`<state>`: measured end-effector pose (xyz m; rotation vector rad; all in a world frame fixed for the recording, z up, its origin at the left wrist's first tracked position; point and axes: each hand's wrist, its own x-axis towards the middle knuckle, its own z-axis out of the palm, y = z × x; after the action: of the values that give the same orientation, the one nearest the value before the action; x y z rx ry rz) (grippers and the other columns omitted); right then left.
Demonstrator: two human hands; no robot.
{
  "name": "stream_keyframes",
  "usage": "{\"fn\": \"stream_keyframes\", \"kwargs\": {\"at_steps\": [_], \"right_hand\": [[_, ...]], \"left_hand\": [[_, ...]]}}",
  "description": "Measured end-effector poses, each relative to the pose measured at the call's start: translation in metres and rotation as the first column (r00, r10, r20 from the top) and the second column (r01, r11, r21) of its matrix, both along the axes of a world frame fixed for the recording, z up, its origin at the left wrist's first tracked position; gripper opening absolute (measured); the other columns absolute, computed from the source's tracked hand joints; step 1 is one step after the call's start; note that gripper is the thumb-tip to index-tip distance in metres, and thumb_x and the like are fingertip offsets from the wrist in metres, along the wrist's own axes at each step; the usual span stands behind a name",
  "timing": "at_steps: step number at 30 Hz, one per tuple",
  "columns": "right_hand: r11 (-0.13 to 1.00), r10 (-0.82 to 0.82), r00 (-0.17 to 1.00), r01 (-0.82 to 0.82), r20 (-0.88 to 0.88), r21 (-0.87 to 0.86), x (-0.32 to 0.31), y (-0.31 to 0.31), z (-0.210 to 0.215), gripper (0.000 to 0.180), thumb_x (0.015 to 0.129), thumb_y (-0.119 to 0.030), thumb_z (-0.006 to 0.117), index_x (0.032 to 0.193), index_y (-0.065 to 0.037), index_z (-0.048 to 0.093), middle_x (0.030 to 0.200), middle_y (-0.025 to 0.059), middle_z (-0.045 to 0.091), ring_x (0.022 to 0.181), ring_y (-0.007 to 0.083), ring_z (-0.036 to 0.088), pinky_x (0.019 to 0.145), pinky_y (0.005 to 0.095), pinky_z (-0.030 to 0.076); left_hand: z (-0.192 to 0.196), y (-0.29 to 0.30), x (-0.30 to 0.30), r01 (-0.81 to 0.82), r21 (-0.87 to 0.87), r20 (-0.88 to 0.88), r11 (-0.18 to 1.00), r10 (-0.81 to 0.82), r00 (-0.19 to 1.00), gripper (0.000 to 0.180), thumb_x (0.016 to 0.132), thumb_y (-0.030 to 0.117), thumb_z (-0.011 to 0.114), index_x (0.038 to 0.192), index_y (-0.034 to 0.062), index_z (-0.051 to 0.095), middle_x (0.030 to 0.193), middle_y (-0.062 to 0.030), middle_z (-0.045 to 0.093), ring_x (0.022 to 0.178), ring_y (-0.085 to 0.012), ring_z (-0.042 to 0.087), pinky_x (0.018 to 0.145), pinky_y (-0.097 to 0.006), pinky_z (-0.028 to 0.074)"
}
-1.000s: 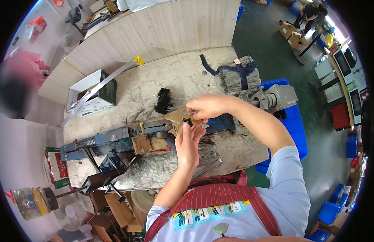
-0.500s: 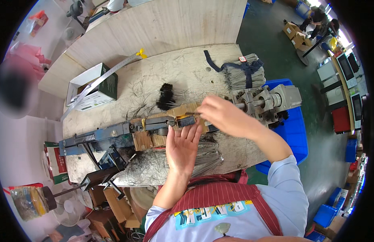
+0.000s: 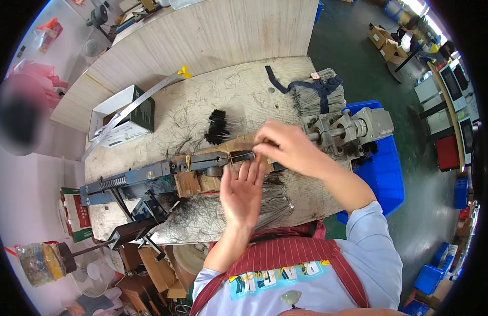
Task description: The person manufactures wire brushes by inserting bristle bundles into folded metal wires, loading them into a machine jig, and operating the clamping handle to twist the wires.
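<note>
My left hand (image 3: 243,192) is open and flat, its fingertips up against the dark metal clamp (image 3: 223,158) of a long blue-railed bench machine (image 3: 128,179). Curled over the clamp's right end is my right hand (image 3: 286,147), fingertips pinched at the slot; whatever is in the pinch is too small to make out. Wooden blocks (image 3: 194,183) sit under the clamp. A loose sheaf of thin grey wires (image 3: 278,203) lies below my left hand. A black bristle brush (image 3: 218,128) rests just behind the clamp.
A grey motor with bearing blocks (image 3: 354,126) stands to the right, over a blue bin (image 3: 383,176). Behind it lies a wire bundle tied with a blue strap (image 3: 317,95). At the bench's left are a white-and-green box (image 3: 122,118) and a long metal strip (image 3: 133,108).
My right hand has slid to the right along the clamp toward the motor. My left hand has stayed under the clamp and flattened out.
</note>
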<state>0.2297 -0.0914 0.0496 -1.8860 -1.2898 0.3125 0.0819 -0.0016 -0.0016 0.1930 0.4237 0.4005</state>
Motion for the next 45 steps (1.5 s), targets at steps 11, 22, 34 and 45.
{"fn": "stream_keyframes", "kwargs": {"at_steps": [11,22,34,45], "right_hand": [[1.000,-0.004,0.886,0.015,0.463,-0.021,-0.023,-0.009,-0.011,0.039,0.079,-0.013,0.062,0.114,0.000,0.055,0.077,0.0103,0.066,0.064,0.0258,0.068,0.053,0.0350,0.053],[0.931,0.223,0.727,0.038,0.650,-0.362,-0.034,0.002,-0.001,0.046,0.076,-0.015,0.062,0.115,0.008,0.054,0.072,0.0117,0.064,0.059,0.0225,0.067,0.046,0.0338,0.051],[0.980,0.017,0.973,0.029,0.229,-0.199,-0.036,-0.033,-0.013,0.022,0.092,-0.005,0.053,0.113,0.002,0.047,0.102,0.0198,0.062,0.080,0.0342,0.066,0.064,0.0398,0.052],[0.952,0.086,0.908,-0.197,-0.411,-0.235,-0.073,-0.051,-0.069,0.028,0.093,-0.024,0.064,0.106,-0.002,0.054,0.096,0.0149,0.065,0.090,0.0321,0.066,0.075,0.0373,0.052]], "left_hand": [[0.001,0.010,-0.005,0.075,0.105,-0.024,0.992,-0.073,0.997,0.050,0.103,0.036,0.038,0.129,-0.0070,0.040,0.142,-0.0258,0.039,0.137,-0.0342,0.036,0.118,-0.043,0.026],[0.003,0.017,-0.007,0.159,0.145,-0.091,0.977,-0.147,0.985,0.039,0.102,0.032,0.044,0.118,-0.0037,0.047,0.134,-0.0216,0.048,0.130,-0.0303,0.045,0.113,-0.042,0.032],[-0.029,-0.028,-0.020,0.330,0.376,-0.348,0.866,-0.198,0.916,0.052,0.099,0.009,0.049,0.142,-0.0104,0.027,0.148,-0.0244,0.035,0.136,-0.0286,0.041,0.112,-0.041,0.035],[-0.100,0.102,-0.318,0.087,0.721,-0.690,0.687,0.701,0.179,0.059,0.099,0.049,0.048,0.081,-0.0062,0.059,0.072,-0.0162,0.067,0.056,-0.0208,0.065,0.044,-0.027,0.050]]}}
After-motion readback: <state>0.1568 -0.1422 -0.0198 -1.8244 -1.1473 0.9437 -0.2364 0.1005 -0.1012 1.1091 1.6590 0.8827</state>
